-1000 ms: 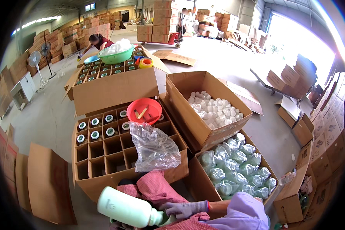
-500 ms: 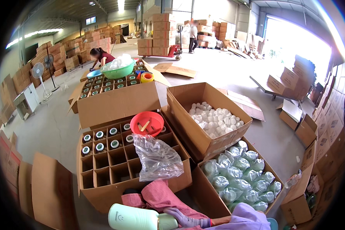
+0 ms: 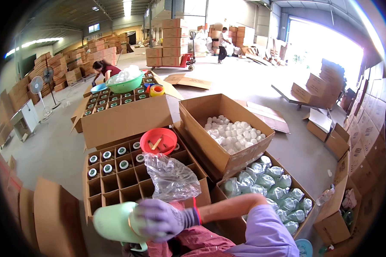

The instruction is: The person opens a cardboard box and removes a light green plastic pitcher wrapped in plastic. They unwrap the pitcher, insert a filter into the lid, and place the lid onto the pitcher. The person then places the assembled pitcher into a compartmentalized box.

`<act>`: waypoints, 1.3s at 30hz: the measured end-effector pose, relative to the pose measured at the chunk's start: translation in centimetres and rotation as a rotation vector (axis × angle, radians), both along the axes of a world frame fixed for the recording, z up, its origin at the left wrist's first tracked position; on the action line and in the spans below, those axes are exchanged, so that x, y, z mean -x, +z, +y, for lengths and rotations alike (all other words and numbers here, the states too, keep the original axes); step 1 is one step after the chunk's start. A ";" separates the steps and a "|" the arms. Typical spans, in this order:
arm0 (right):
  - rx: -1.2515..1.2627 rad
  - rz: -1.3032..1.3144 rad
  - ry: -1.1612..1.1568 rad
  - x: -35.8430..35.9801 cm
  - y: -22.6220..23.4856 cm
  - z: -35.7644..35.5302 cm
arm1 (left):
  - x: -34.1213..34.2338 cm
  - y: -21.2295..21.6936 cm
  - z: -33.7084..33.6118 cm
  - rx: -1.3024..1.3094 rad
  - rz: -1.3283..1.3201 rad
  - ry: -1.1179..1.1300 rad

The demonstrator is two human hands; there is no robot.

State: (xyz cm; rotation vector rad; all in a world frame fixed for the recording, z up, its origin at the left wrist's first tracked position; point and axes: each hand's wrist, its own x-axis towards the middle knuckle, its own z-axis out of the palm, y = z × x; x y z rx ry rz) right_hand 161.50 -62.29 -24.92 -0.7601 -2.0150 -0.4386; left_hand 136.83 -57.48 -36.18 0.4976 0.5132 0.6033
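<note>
My right hand (image 3: pixel 158 219), in a grey-purple knit glove, is closed round the narrower end of a mint-green bottle (image 3: pixel 111 222). The bottle lies tilted on its side, its wide end to the left, and a green loop hangs below it. Of my left hand only a dark patch shows under the bottle; its fingers are hidden. Just beyond is a divided carton (image 3: pixel 99 198) with several white-lidded jars (image 3: pixel 108 168) in its far cells. A crumpled clear plastic bag (image 3: pixel 171 177) and a red bowl (image 3: pixel 146 136) with small tools lie on its right side.
An open carton (image 3: pixel 244 162) of white caps (image 3: pixel 233 132) stands to the right, beside another with bagged green bottles (image 3: pixel 283 192). Farther off, a co-worker (image 3: pixel 105 70) bends by a second jar carton under a green basin (image 3: pixel 125 85). Cardboard stacks line the right wall.
My right hand and forearm have come up into view, raising the bottle and shifting it left. The view has tilted slightly. The far standing person has turned and moved a little.
</note>
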 end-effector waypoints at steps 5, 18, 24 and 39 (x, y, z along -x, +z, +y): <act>1.058 1.346 0.345 -0.4 -7.0 2.3 | -1.6 1.8 0.8 -0.270 0.167 -0.023; 1.576 1.121 0.456 -10.2 -7.3 4.9 | -4.5 3.7 3.1 -1.125 0.662 0.061; 1.149 0.431 0.350 -7.3 -6.2 7.1 | -0.8 -0.6 2.4 -1.535 0.551 -0.298; 1.164 0.254 -0.261 -2.1 -9.4 3.3 | -3.7 4.6 -3.8 -0.498 0.694 -0.260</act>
